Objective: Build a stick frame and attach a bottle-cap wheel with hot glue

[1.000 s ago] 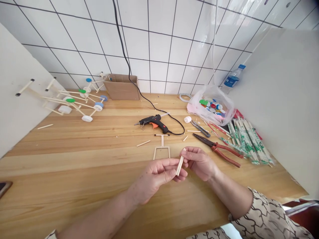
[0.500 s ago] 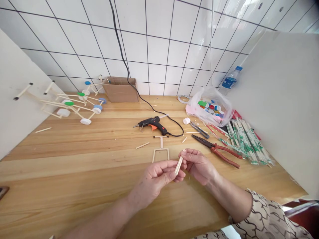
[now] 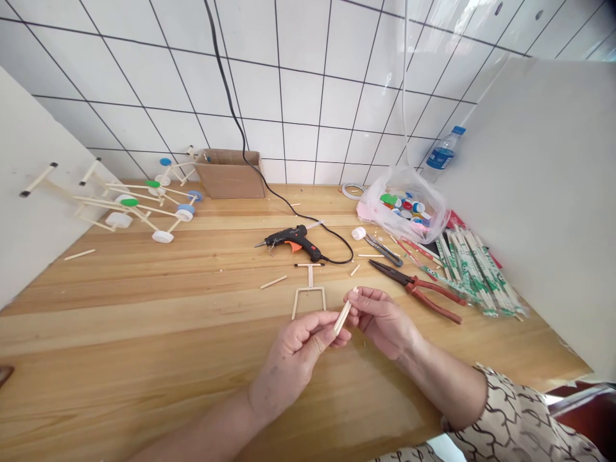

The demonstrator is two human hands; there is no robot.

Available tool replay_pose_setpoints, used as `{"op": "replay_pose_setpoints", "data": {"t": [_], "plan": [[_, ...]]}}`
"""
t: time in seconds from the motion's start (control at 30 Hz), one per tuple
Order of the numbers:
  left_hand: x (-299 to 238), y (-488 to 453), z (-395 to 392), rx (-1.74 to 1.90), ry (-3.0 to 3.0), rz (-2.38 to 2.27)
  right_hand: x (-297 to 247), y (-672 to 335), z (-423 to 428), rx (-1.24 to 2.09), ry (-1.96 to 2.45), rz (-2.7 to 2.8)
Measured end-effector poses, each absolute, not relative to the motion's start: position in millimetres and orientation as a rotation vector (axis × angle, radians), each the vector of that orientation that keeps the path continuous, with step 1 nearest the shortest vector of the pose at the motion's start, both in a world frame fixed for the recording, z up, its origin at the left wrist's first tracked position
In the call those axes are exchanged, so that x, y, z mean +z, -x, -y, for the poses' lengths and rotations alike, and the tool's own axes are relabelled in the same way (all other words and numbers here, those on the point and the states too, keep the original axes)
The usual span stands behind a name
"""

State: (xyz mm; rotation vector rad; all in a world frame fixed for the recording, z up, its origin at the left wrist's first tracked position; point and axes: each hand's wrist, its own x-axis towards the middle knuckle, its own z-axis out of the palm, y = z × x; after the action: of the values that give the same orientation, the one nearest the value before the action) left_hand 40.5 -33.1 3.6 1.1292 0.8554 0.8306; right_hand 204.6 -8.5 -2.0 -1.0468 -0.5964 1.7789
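Note:
Between my two hands are short pale wooden sticks point(image 3: 342, 316), side by side and tilted. My left hand point(image 3: 303, 346) pinches their lower end between thumb and fingers. At the upper end, the fingertips of my right hand point(image 3: 382, 321) close on the same sticks. Just beyond my hands a small frame of glued sticks point(image 3: 309, 290) lies on the table, with a dark-tipped crosspiece at its far end; my left hand hides its near part. Behind that frame rests a black glue gun point(image 3: 293, 242) with an orange trigger, its nozzle pointing left.
Red-handled long-nose pliers point(image 3: 416, 289) and scissors point(image 3: 384, 250) lie at right. Beyond them are a plastic bag of bottle caps point(image 3: 404, 205), wrapped chopsticks point(image 3: 479, 273) and a water bottle point(image 3: 443, 154). At left stand stick models with cap wheels point(image 3: 144, 199) and a cardboard box point(image 3: 231, 174).
My left hand has shifted slightly left and its fingers have drawn in beneath the sticks. My right hand keeps nearly the same place. The view has turned a little.

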Motion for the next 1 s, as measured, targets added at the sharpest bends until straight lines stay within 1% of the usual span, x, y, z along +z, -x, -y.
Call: {"op": "replay_pose_setpoints", "data": {"t": [0.23,0.5,0.87,1.0], "plan": [[1.5,-39.2,32.3,0.823,-1.124,-0.848,-1.5,-204.3,8.7,1.779,1.038,0.604],[-2.4,-34.6,29.0,0.765,-1.060,-0.695,1.3,-207.4,6.8,1.767,1.038,0.602],[0.3,-35.5,31.8,0.776,-1.184,-0.807,5.3,-204.7,10.3,1.798,1.042,0.656],[-0.1,-34.5,30.9,0.751,-1.233,-0.825,6.4,-206.9,11.0,1.749,1.039,0.732]]}}
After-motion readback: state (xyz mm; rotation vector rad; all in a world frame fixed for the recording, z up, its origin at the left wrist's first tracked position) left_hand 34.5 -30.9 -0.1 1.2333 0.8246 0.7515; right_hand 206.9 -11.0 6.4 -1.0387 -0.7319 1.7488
